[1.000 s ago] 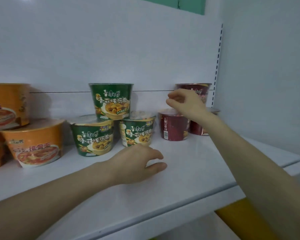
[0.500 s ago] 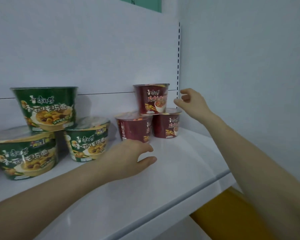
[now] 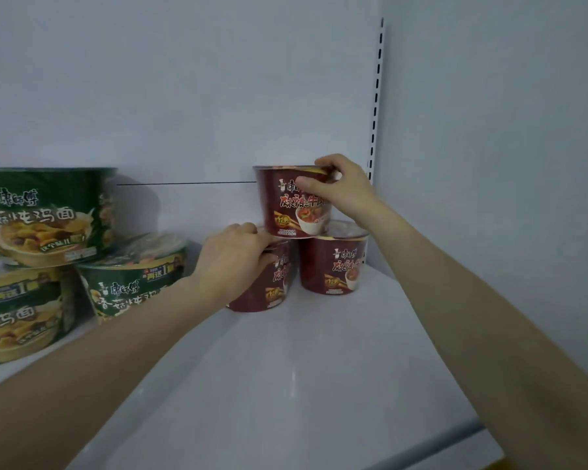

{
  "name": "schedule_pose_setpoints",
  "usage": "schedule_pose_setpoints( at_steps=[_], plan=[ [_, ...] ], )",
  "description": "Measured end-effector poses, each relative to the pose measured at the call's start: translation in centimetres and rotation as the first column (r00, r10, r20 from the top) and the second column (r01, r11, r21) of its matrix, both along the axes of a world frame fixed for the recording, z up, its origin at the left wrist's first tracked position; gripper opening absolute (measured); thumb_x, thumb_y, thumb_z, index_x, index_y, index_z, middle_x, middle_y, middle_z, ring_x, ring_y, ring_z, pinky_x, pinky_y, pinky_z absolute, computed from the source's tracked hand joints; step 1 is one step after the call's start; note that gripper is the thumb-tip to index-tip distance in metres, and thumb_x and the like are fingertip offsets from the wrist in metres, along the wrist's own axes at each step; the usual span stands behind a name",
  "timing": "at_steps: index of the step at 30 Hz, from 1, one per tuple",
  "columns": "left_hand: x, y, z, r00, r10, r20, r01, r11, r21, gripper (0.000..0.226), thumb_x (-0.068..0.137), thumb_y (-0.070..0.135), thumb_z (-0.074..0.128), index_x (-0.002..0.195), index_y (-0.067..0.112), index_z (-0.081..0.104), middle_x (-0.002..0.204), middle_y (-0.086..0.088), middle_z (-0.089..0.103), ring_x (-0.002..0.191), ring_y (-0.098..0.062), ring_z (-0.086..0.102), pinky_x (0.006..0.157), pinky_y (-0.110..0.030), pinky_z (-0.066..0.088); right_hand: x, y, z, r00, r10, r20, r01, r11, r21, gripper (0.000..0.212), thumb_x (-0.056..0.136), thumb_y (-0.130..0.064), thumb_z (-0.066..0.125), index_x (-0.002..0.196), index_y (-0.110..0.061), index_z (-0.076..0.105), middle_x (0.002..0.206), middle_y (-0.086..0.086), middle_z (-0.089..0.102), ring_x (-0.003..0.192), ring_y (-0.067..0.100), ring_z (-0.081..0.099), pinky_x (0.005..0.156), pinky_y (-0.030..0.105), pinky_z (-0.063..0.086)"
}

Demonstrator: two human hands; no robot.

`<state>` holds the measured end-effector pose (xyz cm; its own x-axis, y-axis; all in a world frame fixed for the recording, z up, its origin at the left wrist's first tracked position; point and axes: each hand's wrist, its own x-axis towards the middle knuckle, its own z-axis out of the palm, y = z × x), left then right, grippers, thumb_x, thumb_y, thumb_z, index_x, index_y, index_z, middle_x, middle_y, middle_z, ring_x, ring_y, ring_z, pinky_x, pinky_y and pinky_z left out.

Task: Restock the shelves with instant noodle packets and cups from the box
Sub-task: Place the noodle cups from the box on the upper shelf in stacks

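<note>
Dark-red noodle cups, x3, in a small pyramid toward 12 o'clock, at the back-R corner of the white shelf (image 3: 302,385). Upright, base across the lids of the two below: top red cup (image 3: 286,205). R hand (image 3: 343,191) clamped on its rim from the 3 o'clock side, thumb on the front wall, fingers curled over the lid edge. L hand (image 3: 231,256) wrapped round the upper wall of the lower-L red cup (image 3: 269,290) from 9 o'clock, fingertips up by the base of the cup above; touching it or not, cannot tell. Just beside, at 3 o'clock of that one, lower-R red cup (image 3: 333,266), free of both hands, foil lid partly showing. Over at 9 o'clock, green cups in the same layout: top green cup (image 3: 48,215) over lower-L green cup (image 3: 21,317) and lower-R green cup (image 3: 133,279), labels facing fwd, the lower-L one cut by the frame edge. At 1 o'clock, slotted upright (image 3: 375,96) up the back corner, behind the R hand. Both forearms over the front of the shelf, toward 6 o'clock.
</note>
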<state>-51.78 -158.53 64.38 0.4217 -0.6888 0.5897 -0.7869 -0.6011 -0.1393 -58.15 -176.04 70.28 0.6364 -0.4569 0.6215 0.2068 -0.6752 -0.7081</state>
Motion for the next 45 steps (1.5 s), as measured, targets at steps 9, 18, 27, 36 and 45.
schedule_pose_setpoints(
  at_steps=[9, 18, 27, 36, 45],
  plan=[
    [1.3, 2.4, 0.1, 0.941, -0.24, -0.237, 0.183, 0.953, -0.241, 0.022, 0.083, 0.001, 0.063, 0.104, 0.004, 0.069, 0.105, -0.015, 0.068, 0.098, -0.029, 0.06, 0.076, -0.02, 0.034, -0.4, -1.0, 1.6, 0.984, 0.02, 0.177, -0.036, 0.995, 0.089, 0.051, 0.072, -0.032, 0.077, 0.113, -0.01, 0.057, 0.091, -0.012, 0.055, 0.094, 0.013, 0.058, 0.089, 0.035, 0.053],
    [1.1, 1.5, -0.1, 0.959, -0.193, -0.206, 0.16, 0.972, -0.17, 0.034, 0.086, 0.025, 0.063, 0.118, 0.013, 0.063, 0.109, -0.012, 0.063, 0.101, -0.032, 0.058, 0.083, -0.039, 0.048, 0.0, -0.8, 1.6, 0.988, 0.041, 0.152, -0.051, 0.997, 0.062, 0.05, 0.072, -0.031, 0.077, 0.113, -0.012, 0.056, 0.09, -0.016, 0.053, 0.098, 0.014, 0.056, 0.094, 0.039, 0.051],
    [2.0, 2.1, -0.2, 0.912, -0.291, -0.289, 0.215, 0.939, -0.267, 0.025, 0.087, 0.001, 0.059, 0.11, 0.006, 0.066, 0.109, -0.011, 0.068, 0.09, -0.015, 0.056, 0.068, -0.011, 0.034, 0.1, -1.0, 1.2, 0.989, 0.045, 0.143, -0.053, 0.997, 0.054, 0.051, 0.072, -0.031, 0.077, 0.114, -0.011, 0.056, 0.089, -0.017, 0.052, 0.095, 0.012, 0.055, 0.094, 0.036, 0.051],
    [2.5, 2.4, -0.2, 0.917, -0.26, -0.304, 0.193, 0.953, -0.232, 0.023, 0.087, 0.005, 0.059, 0.109, 0.008, 0.064, 0.107, -0.01, 0.067, 0.091, -0.02, 0.057, 0.065, -0.016, 0.037, 0.2, -0.8, 0.9, 0.987, 0.065, 0.148, -0.078, 0.994, 0.081, 0.05, 0.072, -0.03, 0.078, 0.113, -0.011, 0.056, 0.09, -0.015, 0.053, 0.098, 0.015, 0.057, 0.093, 0.04, 0.051],
    [0.6, -1.4, 4.6, 0.697, -0.496, -0.518, -0.004, 0.719, -0.695, 0.093, 0.067, 0.047, 0.075, 0.137, 0.009, 0.027, 0.12, 0.006, 0.05, 0.11, -0.011, 0.052, 0.086, -0.026, 0.045, -0.8, 0.6, 1.5, 0.979, 0.13, 0.156, -0.14, 0.989, 0.054, 0.044, 0.071, -0.032, 0.078, 0.106, -0.015, 0.059, 0.092, -0.01, 0.059, 0.096, 0.013, 0.061, 0.089, 0.038, 0.054]
  ],
)
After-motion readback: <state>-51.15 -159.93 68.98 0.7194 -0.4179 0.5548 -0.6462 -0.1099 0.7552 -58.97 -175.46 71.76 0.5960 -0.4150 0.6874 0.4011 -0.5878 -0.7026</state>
